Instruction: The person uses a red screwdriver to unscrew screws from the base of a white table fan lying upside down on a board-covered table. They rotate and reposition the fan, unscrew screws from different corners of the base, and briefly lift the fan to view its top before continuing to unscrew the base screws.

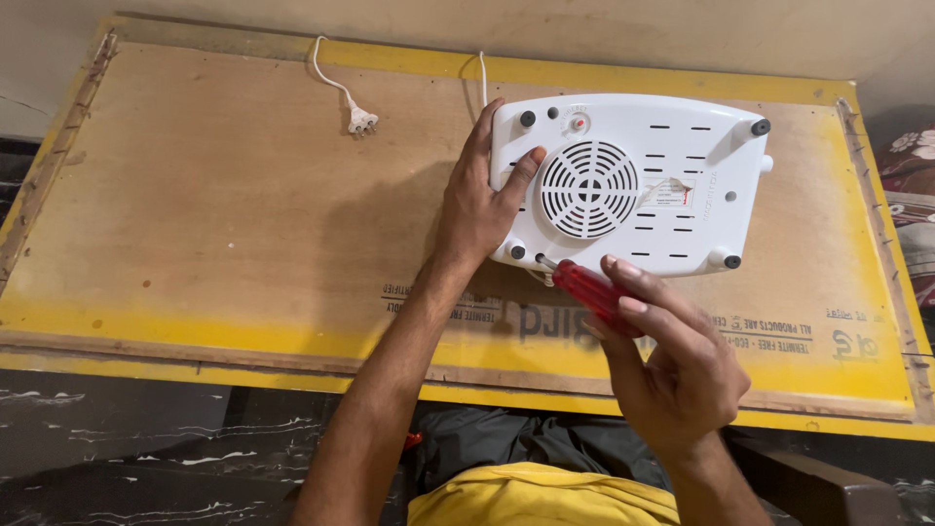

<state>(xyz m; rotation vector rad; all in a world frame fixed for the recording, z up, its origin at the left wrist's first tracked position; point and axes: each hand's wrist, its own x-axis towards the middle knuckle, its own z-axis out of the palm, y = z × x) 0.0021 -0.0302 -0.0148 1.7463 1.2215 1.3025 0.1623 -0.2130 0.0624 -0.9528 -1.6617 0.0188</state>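
A white flat appliance (682, 146) lies upside down on the plywood board (224, 214), showing a round fan grille (588, 189), several black rubber feet and vent slots. My left hand (487, 200) rests on its left edge, thumb on the underside near the grille. My right hand (672, 360) holds a red-handled screwdriver (594, 292), whose tip meets the appliance's near-left corner beside a black foot (517, 251).
The appliance's white cord runs off the back and its plug (360, 121) lies on the board at the back left. The board has yellow edges (195, 321) and sits over a dark marbled floor. Patterned cloth (911, 166) shows at the far right.
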